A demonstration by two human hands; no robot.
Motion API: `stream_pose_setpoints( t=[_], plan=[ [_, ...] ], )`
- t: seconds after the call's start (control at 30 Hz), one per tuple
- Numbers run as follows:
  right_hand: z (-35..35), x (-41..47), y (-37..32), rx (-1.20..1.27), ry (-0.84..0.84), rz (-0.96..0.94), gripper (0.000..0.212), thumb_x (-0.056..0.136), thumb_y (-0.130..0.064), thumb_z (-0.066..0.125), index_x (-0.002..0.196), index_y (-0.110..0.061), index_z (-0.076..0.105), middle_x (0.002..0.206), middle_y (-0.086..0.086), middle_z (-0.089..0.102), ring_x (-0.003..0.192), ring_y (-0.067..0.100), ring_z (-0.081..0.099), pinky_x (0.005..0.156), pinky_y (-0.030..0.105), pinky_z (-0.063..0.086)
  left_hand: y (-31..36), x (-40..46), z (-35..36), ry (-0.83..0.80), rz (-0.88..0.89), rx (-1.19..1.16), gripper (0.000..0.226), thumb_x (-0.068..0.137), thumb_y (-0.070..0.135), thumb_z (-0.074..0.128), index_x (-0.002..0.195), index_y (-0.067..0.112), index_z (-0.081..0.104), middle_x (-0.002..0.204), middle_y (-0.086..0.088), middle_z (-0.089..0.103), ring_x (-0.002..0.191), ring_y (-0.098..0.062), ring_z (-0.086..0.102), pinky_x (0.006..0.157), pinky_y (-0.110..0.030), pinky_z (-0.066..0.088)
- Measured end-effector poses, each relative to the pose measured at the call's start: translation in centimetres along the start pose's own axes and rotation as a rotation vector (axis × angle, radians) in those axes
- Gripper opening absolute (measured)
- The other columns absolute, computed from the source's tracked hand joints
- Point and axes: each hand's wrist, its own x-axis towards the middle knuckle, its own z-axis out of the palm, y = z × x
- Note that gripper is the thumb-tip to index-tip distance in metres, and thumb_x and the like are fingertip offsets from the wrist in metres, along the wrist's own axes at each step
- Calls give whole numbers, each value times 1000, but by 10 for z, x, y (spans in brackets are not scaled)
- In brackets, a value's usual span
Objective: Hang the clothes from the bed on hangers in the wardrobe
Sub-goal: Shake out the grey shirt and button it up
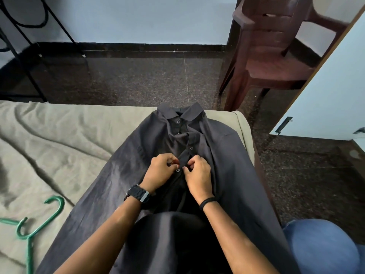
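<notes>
Black shirt [217, 155] lies lengthwise, collar pointing away.

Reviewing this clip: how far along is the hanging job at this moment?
Early. The dark shirt lies flat on the bed, its upper buttons closed. In hand: the left hand and right hand pinch the placket at a middle button. Left: the green hanger lies unused beside the shirt; nothing is hung.

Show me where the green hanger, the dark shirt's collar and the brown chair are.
green hanger [57, 202], head view, on its hook.
dark shirt's collar [190, 112], head view, right flap.
brown chair [276, 65], head view, on its seat.
</notes>
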Motion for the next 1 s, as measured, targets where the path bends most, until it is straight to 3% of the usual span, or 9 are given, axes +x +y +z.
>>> stream_pose_setpoints(
  t=[0.07, 0.2, 0.33, 0.43, 0.5, 0.57, 0.7, 0.87, 1.0],
  plan=[
    [-1, 0, 0, -44, -16, -1, 22, 80, -10, 73, 90, -8, 54, 96, 7, 57, 93, 24, 56, 80, 29, 41, -2, -8, 8, 32, 14, 58, 9, 83, 7, 68, 89, 12, 71, 81, 6, 68, 73, -3, 61, 72, -10, 44],
    [-6, 0, -2, -94, -72, 22, 29, 80, -9, 71, 100, -6, 51, 107, 10, 57, 103, 25, 55, 87, 32, 44, -1, -13, 17, 59, 38, 137, 14, 86, 9, 66, 99, 7, 71, 97, -4, 69, 90, -16, 62, 83, -24, 47],
    [-5, -5, -4, -194, -56, -10, 28, 82, -7, 61, 108, -5, 50, 111, 11, 59, 104, 27, 56, 84, 31, 42, 2, -14, 17, 63, 41, 187, 11, 86, 8, 65, 94, 5, 72, 96, -7, 69, 92, -19, 62, 84, -27, 47],
    [-6, -6, -1, -149, -23, 0, 22, 82, -7, 59, 103, -6, 53, 101, 10, 63, 97, 28, 58, 80, 33, 42, 3, -16, 16, 73, 7, 161, 9, 86, 11, 66, 91, 6, 72, 90, -4, 70, 87, -16, 62, 80, -22, 46],
    [-9, -6, 3, 9, -19, 52, 19, 81, -7, 61, 100, -7, 59, 85, 2, 64, 85, 23, 59, 79, 33, 45, 3, -17, 16, 88, -62, 55, 5, 85, 11, 68, 86, 7, 71, 79, -1, 70, 73, -10, 63, 70, -14, 44],
    [-14, -3, 8, 178, -15, 114, 17, 80, -9, 63, 97, -10, 64, 73, -9, 59, 76, 14, 58, 77, 27, 48, 6, -20, 17, 72, -181, -191, 4, 86, 7, 68, 83, 6, 69, 71, -4, 69, 59, -8, 63, 63, -15, 49],
    [-18, 1, 14, 381, -90, 157, 12, 83, -14, 65, 94, -15, 71, 78, -10, 67, 72, 4, 61, 65, 11, 44, 16, -27, 21, 38, -304, -622, 5, 87, -2, 65, 83, 1, 65, 72, -11, 65, 59, -11, 62, 57, -19, 55],
    [-19, 0, 17, 433, -197, 78, 12, 82, -11, 71, 91, -18, 67, 78, -9, 65, 68, -1, 61, 63, 9, 46, 22, -32, 19, 21, -300, -732, 3, 88, -2, 63, 85, -2, 65, 70, -11, 63, 58, -9, 63, 58, -18, 56],
    [-18, -2, 15, 397, -162, 2, 19, 80, -6, 71, 91, -21, 65, 78, -10, 65, 68, -6, 61, 63, 8, 47, 24, -35, 20, 47, -310, -753, 4, 89, -4, 61, 87, -3, 64, 73, -14, 62, 64, -15, 62, 61, -20, 57]
  ],
)
